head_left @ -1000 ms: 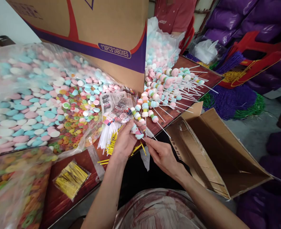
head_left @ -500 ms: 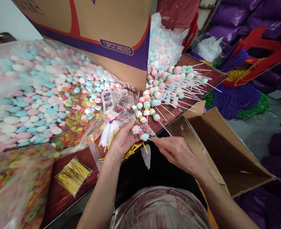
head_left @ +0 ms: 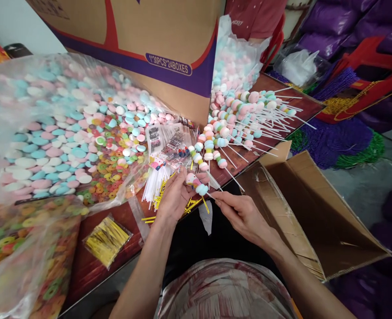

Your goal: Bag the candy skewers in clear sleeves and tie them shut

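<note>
My left hand (head_left: 174, 197) is closed round the candy end of a skewer (head_left: 197, 185) of pink and blue marshmallow pieces, at the table's front edge. My right hand (head_left: 241, 212) pinches the white stick of the same skewer just right of the candies. Under my left hand lie loose white sticks (head_left: 152, 186) and yellow twist ties (head_left: 189, 206). A small stack of printed clear wrappers (head_left: 164, 146) lies just beyond my fingers. Finished skewers (head_left: 245, 117) are piled further back on the wooden table (head_left: 123, 217).
A large clear bag of pastel candies and coloured rings (head_left: 66, 133) fills the left. A packet of yellow ties (head_left: 106, 239) lies near the table edge. An open cardboard box (head_left: 312, 208) stands to the right, a big carton (head_left: 156, 44) behind. A person in red (head_left: 252, 17) sits opposite.
Both hands stay on the skewer. My right hand has slid along the stick, out and back in toward the candies, and the view has shifted slightly.
</note>
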`<state>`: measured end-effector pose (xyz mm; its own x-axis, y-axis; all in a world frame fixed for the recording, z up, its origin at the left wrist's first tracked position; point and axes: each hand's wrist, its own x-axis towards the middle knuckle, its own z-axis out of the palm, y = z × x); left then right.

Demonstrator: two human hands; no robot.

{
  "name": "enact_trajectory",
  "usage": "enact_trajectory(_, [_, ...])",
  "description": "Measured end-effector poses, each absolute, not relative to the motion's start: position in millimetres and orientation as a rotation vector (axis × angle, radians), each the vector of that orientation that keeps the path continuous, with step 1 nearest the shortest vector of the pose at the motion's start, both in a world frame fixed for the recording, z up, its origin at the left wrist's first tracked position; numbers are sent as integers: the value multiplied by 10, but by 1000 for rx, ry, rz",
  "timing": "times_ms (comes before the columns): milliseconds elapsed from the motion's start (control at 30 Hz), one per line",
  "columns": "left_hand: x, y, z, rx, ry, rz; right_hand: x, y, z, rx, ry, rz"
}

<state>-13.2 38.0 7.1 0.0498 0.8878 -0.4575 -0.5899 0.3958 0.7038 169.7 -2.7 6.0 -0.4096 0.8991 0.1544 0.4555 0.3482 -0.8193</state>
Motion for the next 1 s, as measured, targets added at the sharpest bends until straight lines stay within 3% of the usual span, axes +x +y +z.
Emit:
enact_trajectory(300, [-148,389,66,376,988,1128,1700,-62,76,-1198,-2023,916])
enact_trajectory(600, [22,324,67,402,910,1264,1399,-39,-164,-1157,-2114,200])
enact_trajectory(1000, [95,308,101,460,836,1249,1163,-85,-264,-1271,-1953,295])
